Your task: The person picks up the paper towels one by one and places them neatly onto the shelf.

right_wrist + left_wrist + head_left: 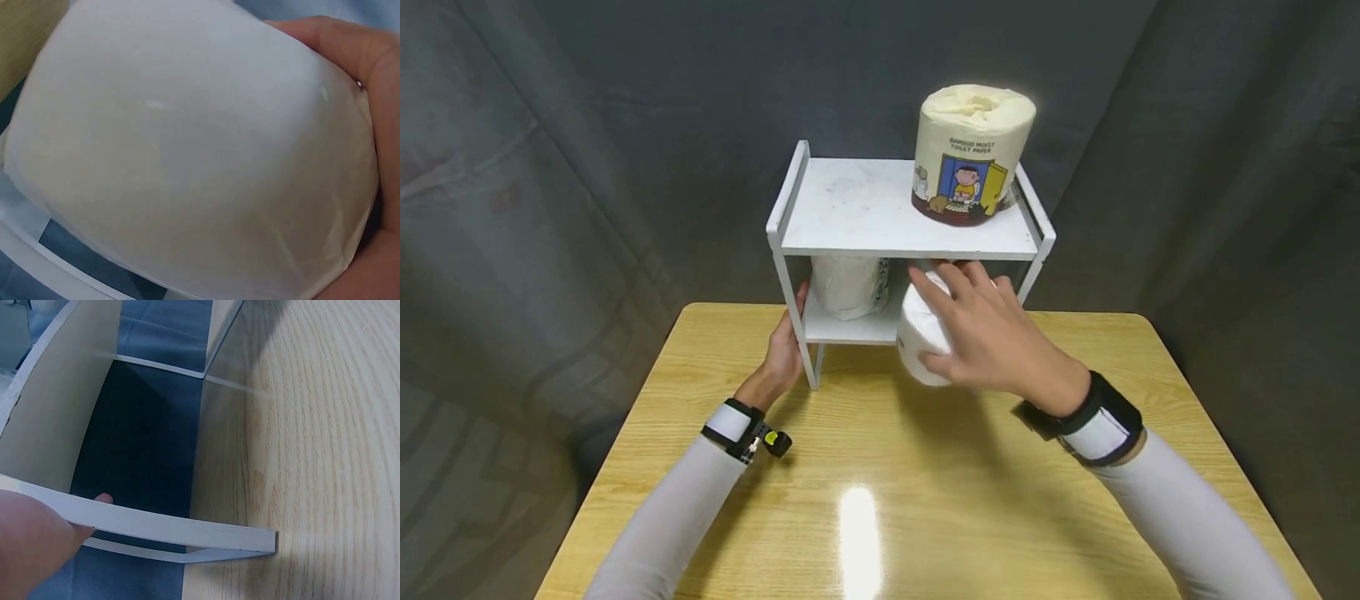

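A small white two-level shelf (865,242) stands at the far edge of the wooden table (880,467). My right hand (988,333) grips a white wrapped paper roll (917,337) at the open front of the lower level; the roll (187,150) fills the right wrist view. My left hand (784,354) holds the shelf's left front upright, and in the left wrist view the palm (31,544) presses against the white frame (162,528). Another white roll (846,285) sits inside the lower level on the left. A yellow printed toilet paper roll (972,154) stands upright on the top level, at its right.
Dark grey cloth (550,167) hangs behind and around the table. The left half of the top level (850,204) is bare. Light glares off the table near its front edge.
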`<state>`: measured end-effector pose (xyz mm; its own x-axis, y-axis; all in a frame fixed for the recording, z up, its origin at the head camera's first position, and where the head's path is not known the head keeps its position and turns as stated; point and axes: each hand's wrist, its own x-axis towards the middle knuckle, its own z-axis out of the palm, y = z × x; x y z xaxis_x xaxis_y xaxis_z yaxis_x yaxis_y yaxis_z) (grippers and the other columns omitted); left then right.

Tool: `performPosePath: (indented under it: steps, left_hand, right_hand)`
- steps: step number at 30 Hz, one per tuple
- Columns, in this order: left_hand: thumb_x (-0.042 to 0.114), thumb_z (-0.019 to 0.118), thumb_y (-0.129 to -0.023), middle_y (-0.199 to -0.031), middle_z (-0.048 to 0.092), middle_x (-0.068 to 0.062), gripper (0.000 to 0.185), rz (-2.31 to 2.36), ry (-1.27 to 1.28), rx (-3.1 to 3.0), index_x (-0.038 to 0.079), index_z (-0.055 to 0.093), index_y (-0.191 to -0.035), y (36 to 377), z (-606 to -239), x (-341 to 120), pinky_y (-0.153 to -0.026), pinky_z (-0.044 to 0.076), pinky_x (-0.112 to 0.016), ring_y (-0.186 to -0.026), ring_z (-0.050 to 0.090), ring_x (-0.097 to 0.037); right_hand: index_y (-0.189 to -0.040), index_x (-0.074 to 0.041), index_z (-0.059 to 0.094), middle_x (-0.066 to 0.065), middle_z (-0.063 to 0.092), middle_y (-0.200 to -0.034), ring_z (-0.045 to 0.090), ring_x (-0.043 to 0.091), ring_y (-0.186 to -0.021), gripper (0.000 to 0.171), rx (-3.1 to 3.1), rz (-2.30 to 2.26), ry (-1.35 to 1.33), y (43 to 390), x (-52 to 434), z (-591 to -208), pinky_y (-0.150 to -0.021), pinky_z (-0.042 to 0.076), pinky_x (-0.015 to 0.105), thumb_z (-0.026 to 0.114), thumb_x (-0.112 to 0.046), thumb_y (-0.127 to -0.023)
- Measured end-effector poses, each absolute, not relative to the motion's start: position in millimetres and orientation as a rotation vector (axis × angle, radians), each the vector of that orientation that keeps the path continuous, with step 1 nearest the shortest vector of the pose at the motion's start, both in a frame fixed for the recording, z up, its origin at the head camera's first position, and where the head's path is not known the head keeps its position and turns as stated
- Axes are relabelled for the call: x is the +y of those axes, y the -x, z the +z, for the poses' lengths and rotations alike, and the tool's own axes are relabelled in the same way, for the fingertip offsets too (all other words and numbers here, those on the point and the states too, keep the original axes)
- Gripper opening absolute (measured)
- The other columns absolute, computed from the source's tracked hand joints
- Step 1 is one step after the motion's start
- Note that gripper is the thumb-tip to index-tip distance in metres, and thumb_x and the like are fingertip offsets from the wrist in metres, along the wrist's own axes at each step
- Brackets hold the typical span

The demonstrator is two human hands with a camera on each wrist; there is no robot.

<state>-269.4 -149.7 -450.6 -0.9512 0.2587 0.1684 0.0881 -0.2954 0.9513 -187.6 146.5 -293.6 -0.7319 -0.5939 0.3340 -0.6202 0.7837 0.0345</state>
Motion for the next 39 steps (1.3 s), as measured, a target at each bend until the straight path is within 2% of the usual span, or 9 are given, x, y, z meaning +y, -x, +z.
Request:
performPosePath:
  steps: [6, 13, 17, 20, 23, 26, 30, 35, 39]
  left_hand:
    - [0.041, 0.016, -0.115, -0.178, -0.015, -0.008, 0.069, 2.402, -0.440, 1.795, 0.007, -0.011, -0.169, 268.7, -449.3, -149.8, -0.132, -0.005, -0.045, -0.163, -0.013, -0.025]
    - [0.041, 0.016, -0.115, -0.178, -0.014, -0.007, 0.069, 2.395, -0.427, 1.799, 0.008, -0.010, -0.169, 268.5, -449.6, -149.5, -0.132, -0.005, -0.045, -0.163, -0.013, -0.024]
    - [0.039, 0.015, -0.114, -0.178, -0.013, -0.007, 0.068, 2.394, -0.424, 1.804, 0.007, -0.011, -0.169, 267.7, -449.1, -149.3, -0.132, -0.004, -0.045, -0.164, -0.012, -0.024]
    - [0.038, 0.014, -0.114, -0.178, -0.013, -0.007, 0.068, 2.397, -0.429, 1.801, 0.007, -0.011, -0.169, 267.1, -448.4, -149.1, -0.132, -0.004, -0.045, -0.164, -0.011, -0.024]
    - [0.040, 0.015, -0.114, -0.178, -0.013, -0.007, 0.068, 2.395, -0.427, 1.798, 0.008, -0.011, -0.169, 266.8, -447.7, -148.9, -0.132, -0.003, -0.045, -0.164, -0.011, -0.024]
    - [0.042, 0.016, -0.114, -0.178, -0.013, -0.006, 0.069, 2.383, -0.427, 1.804, 0.008, -0.011, -0.169, 266.7, -447.6, -149.5, -0.132, -0.004, -0.046, -0.164, -0.011, -0.024]
    - [0.043, 0.016, -0.115, -0.178, -0.012, -0.005, 0.070, 2.382, -0.439, 1.804, 0.008, -0.011, -0.169, 267.0, -448.0, -149.2, -0.132, -0.003, -0.046, -0.164, -0.010, -0.024]
    - [0.043, 0.015, -0.115, -0.178, -0.012, -0.005, 0.070, 2.385, -0.460, 1.790, 0.009, -0.012, -0.169, 268.0, -448.8, -148.7, -0.132, -0.002, -0.046, -0.164, -0.009, -0.024]
    - [0.042, 0.015, -0.115, -0.179, -0.011, -0.006, 0.069, 2.395, -0.448, 1.779, 0.010, -0.012, -0.169, 267.9, -449.1, -148.6, -0.132, -0.002, -0.046, -0.164, -0.008, -0.024]
  right_hand:
    - [-0.156, -0.008, 0.050, 0.026, 0.062, -0.135, 0.060, 0.045, -0.103, 0.093, -2.682, 0.087, -0.884, 203.6, 142.6, -295.4, -0.072, 0.053, 0.056, 0.086, -0.050, -0.081]
    - [-0.149, -0.005, 0.058, 0.023, 0.072, -0.106, 0.064, 0.035, -0.077, 0.084, -2.679, 0.085, -0.855, 216.7, 144.0, -299.9, -0.054, 0.055, 0.045, 0.086, -0.048, -0.082]
    - [-0.148, -0.005, 0.059, 0.014, 0.072, -0.091, 0.063, 0.027, -0.067, 0.081, -2.699, 0.100, -0.839, 223.0, 144.5, -302.4, -0.050, 0.053, 0.040, 0.085, -0.046, -0.083]
    - [-0.146, -0.006, 0.061, 0.005, 0.063, -0.073, 0.058, 0.022, -0.060, 0.074, -2.723, 0.119, -0.832, 227.5, 143.8, -303.1, -0.045, 0.046, 0.036, 0.082, -0.043, -0.085]
    - [-0.132, -0.007, 0.066, -0.001, 0.052, -0.064, 0.054, 0.020, -0.056, 0.058, -2.742, 0.147, -0.816, 232.7, 143.0, -302.9, -0.042, 0.041, 0.034, 0.079, -0.041, -0.087]
    - [-0.099, -0.009, 0.067, -0.002, 0.046, -0.061, 0.051, 0.019, -0.053, 0.033, -2.784, 0.178, -0.795, 236.9, 142.2, -302.5, -0.041, 0.039, 0.034, 0.076, -0.039, -0.089]
    - [-0.070, -0.015, 0.048, -0.004, 0.040, -0.058, 0.047, 0.016, -0.050, 0.039, -2.851, 0.204, -0.793, 240.2, 142.0, -300.9, -0.041, 0.035, 0.032, 0.073, -0.037, -0.092]
    - [-0.066, -0.018, 0.042, -0.005, 0.034, -0.057, 0.042, 0.014, -0.049, 0.044, -2.883, 0.212, -0.799, 242.6, 141.4, -299.1, -0.041, 0.031, 0.031, 0.071, -0.036, -0.094]
    - [-0.068, -0.015, 0.047, -0.005, 0.034, -0.058, 0.043, 0.015, -0.050, 0.042, -2.918, 0.203, -0.774, 244.6, 139.2, -297.2, -0.043, 0.030, 0.031, 0.069, -0.039, -0.095]
